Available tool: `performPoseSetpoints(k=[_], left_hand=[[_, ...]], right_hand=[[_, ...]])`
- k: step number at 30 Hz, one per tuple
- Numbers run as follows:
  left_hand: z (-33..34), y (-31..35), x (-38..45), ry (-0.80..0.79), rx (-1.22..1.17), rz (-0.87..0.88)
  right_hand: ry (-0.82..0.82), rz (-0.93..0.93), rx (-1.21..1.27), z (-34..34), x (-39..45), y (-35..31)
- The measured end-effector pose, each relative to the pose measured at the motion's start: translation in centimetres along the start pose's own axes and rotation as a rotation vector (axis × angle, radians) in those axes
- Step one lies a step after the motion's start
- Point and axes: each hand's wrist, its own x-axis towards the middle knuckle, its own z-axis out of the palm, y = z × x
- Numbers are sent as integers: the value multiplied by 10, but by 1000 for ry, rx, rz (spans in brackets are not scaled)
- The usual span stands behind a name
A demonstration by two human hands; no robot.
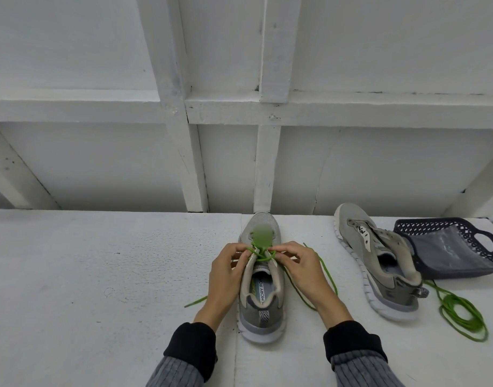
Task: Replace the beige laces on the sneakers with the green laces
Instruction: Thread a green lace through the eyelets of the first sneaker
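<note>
Head view, left to right: the left hand [228, 270] pinches a green lace [263, 256] at the top eyelets of the near sneaker [260, 311], which stands toe away on the white bench [100, 275]. The right hand [298, 268] pinches the same lace, perhaps at a knot; blur hides it. Further right, the second sneaker [379, 263] leans on a basket [446, 247], with another lace [463, 317] coiled nearby.

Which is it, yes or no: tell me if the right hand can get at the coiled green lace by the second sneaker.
Probably yes. The coiled green lace lies in the open on the white surface, beside the second sneaker, with nothing on it. But the right hand is pinching the lace on the near sneaker and must let go first.
</note>
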Motion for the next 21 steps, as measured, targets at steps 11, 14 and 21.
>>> performPoseSetpoints(k=[11,14,21], left_hand=[[6,1,-11,272,81,-12],[10,0,-12,308,76,-28],[-6,-12,-10,-1,98,25]], right_hand=[[425,-81,-126,21,-5,10],[441,-70,-119,24,-6,11],[184,90,-58,9,-16,15]])
